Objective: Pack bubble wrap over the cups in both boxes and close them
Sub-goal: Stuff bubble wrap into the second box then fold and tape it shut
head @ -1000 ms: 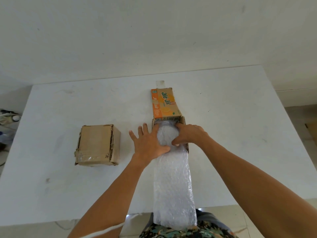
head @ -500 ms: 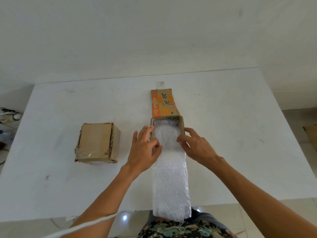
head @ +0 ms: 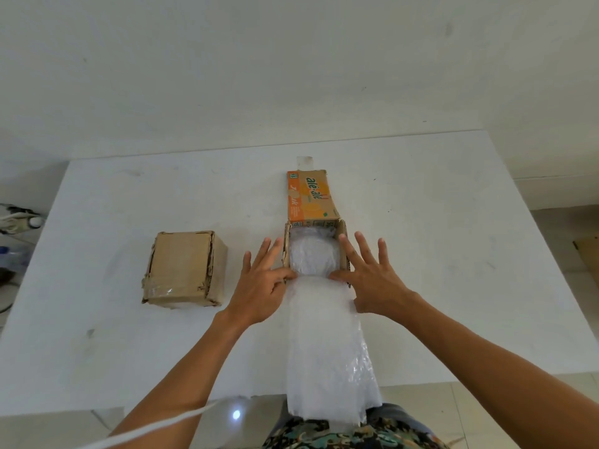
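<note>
An open cardboard box (head: 344, 251) stands at the table's middle, its orange printed lid flap (head: 310, 196) lying back away from me. A long strip of bubble wrap (head: 327, 338) fills the box opening and trails toward me over the table's near edge. My left hand (head: 259, 283) lies flat against the box's left wall, thumb on the wrap at the near rim. My right hand (head: 369, 277) is spread at the right wall, thumb pressing the wrap. Cups are hidden under the wrap. A second brown box (head: 184, 268) sits shut at the left.
The white table (head: 453, 254) stands against a white wall. Some clutter (head: 19, 218) lies off the table's left edge. A white cord (head: 155, 426) runs across my left forearm at the bottom.
Both hands have come out of the box opening and spread to its two sides, fingers now splayed. The wrap stays tucked in the box.
</note>
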The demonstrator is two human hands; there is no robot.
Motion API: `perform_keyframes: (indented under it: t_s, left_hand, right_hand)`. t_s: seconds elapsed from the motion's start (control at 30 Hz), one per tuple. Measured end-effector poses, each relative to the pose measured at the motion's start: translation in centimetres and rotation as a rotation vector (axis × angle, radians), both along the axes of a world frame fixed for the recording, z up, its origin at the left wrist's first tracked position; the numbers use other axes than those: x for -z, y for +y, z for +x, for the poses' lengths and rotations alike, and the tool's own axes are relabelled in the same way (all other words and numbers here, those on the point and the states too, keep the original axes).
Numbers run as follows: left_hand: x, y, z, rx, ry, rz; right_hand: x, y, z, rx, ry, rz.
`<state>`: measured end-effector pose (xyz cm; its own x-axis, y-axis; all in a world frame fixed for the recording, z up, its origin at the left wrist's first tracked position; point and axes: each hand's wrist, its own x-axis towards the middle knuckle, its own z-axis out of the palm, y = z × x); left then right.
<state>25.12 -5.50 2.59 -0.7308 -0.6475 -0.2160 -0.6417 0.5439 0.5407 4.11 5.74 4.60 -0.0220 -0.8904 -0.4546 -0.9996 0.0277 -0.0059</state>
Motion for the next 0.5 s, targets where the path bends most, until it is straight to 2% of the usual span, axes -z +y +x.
perform_keyframes:
  t_s: [0.13,0.23,0.33,0.43,0.5]
  left_hand:
    - [-1.1,-0.6,-0.2,0.176,-0.303,-0.092]
    - [-1.4,-1.0,-0.6,0.223,-0.366,-0.128]
    - [-0.5,-0.9,-0.4,0.220,-0.293,-0.106]
    - [0.1,-0.7,-0.1,0.130,-0.057,0.020]
    - [0.0,-0.7,0.0,0.083,0.021,0.055]
  right_hand:
    - [0.6,-0.1,0.1,0.021,-0.015,-0.019]
    - [0.3,-0.1,-0.1,0.051,-0.066,-0.032]
    - [-0.1,-0.4,-0.1,0.071,-0.081,0.000]
    - [0.4,-0.5,0.0,0.098,-0.094,0.021]
    - [0.1,-0.5,0.2,0.115,-0.125,0.019]
